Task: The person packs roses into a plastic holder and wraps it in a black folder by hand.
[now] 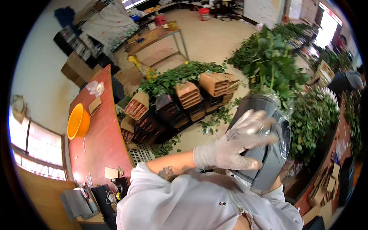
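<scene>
A large bundle of leafy green stems (273, 63) stands in front of my chest, its lower part in a dark grey sleeve (267, 161) with shiny clear film around it. Over the near side of this sleeve is my left hand (238, 141), in a pale, worn glove, fingers spread and blurred by motion. Whether it touches the sleeve cannot be told. My right hand is out of view; only a bit of the right forearm (275, 184) shows behind the sleeve's lower end.
Left, a red-topped table (100, 138) holds an orange basin (79, 121). Cardboard-wrapped flower bunches (188, 93) are stacked on the floor ahead, near a plastic crate (141, 153). On the right, more foliage (313, 123) and cardboard pieces (325, 184) lie along a bench. A person (349, 80) bends at far right.
</scene>
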